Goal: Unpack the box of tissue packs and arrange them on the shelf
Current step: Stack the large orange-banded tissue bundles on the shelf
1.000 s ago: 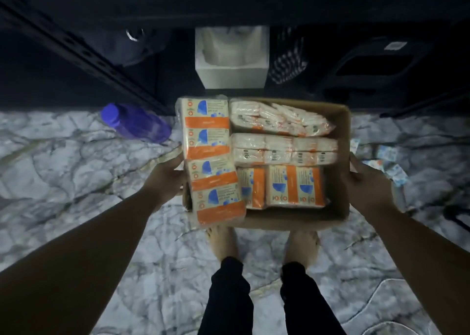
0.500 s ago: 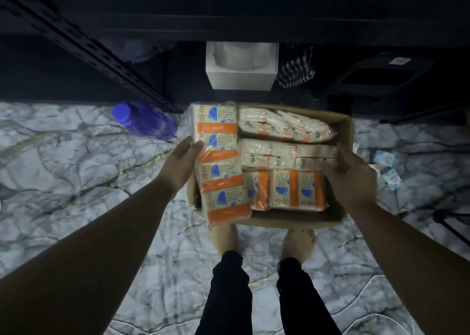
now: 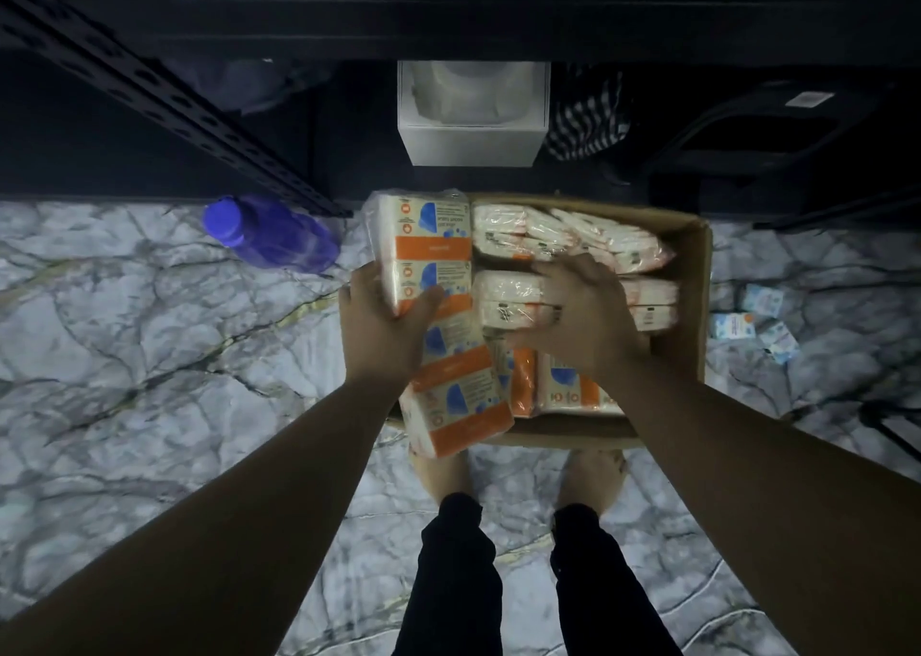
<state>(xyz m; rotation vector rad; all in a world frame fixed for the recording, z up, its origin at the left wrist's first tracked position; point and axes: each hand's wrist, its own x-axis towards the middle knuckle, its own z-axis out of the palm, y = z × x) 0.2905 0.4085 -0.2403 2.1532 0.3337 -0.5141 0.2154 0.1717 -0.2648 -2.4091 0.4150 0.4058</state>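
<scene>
Gripping 1 long tissue strip [image 3: 438,316] w/ left hand [image 3: 386,329]; right hand [image 3: 580,316] flat, fingers straight, on 1 tissue pack [image 3: 508,296] in box [image 3: 692,276].

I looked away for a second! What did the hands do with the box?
Both hands left the sides of the box and moved inward. The left hand now grips the long tissue pack; the right hand rests on the packs inside. The blue bottle stayed put.
</scene>
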